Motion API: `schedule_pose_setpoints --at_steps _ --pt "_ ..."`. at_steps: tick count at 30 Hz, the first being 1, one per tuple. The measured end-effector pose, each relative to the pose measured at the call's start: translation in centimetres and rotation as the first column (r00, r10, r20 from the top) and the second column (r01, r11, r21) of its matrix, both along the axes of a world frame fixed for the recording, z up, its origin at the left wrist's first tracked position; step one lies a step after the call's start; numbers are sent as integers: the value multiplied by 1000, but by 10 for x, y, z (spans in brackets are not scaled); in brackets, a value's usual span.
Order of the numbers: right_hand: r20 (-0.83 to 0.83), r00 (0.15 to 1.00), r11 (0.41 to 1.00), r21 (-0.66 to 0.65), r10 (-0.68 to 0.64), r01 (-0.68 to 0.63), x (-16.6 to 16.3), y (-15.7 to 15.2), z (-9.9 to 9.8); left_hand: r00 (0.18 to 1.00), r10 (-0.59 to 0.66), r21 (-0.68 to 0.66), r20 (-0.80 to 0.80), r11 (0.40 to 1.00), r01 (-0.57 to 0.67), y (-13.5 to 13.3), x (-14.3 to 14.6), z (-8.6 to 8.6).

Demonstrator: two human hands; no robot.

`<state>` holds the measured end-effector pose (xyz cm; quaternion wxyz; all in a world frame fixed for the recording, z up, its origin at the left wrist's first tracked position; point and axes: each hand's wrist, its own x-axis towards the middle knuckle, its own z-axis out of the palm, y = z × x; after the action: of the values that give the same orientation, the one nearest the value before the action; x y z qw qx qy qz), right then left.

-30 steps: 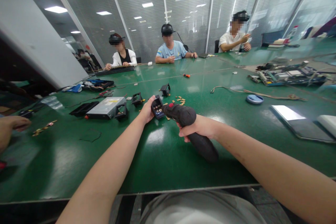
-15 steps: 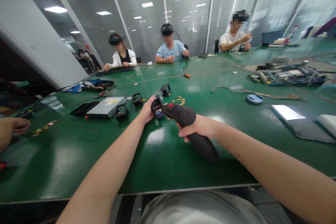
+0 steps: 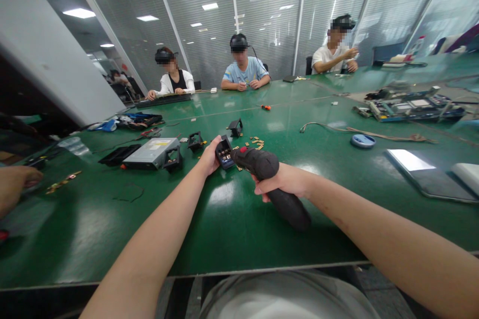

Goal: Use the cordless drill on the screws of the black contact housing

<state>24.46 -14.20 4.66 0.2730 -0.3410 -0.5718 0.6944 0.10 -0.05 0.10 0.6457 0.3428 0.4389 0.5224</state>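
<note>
My left hand is closed around a small black electrical module with blue and metal parts on its face, held upright just above the green table. My right hand grips a black electric screwdriver with a red button, its nose pressed against the module's right side. Several small gold-coloured metal pieces lie scattered on the table just behind the module.
Left of my hands lie a silver drive box, black brackets and a black tray. A circuit board, a cable, a blue round lid and a tablet are to the right. Three people sit across; another person's hand rests at left.
My hands, the module and the screwdriver have stayed put. The hand at the left edge shifted slightly, and the person in blue across the table moved a hand.
</note>
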Motion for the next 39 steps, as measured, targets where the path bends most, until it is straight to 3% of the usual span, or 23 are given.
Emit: schedule_pose_setpoints --at_steps 39 --pt "7 999 999 22 -39 39 -1 -2 -3 1000 -4 14 20 1000 3 6 -4 -8"
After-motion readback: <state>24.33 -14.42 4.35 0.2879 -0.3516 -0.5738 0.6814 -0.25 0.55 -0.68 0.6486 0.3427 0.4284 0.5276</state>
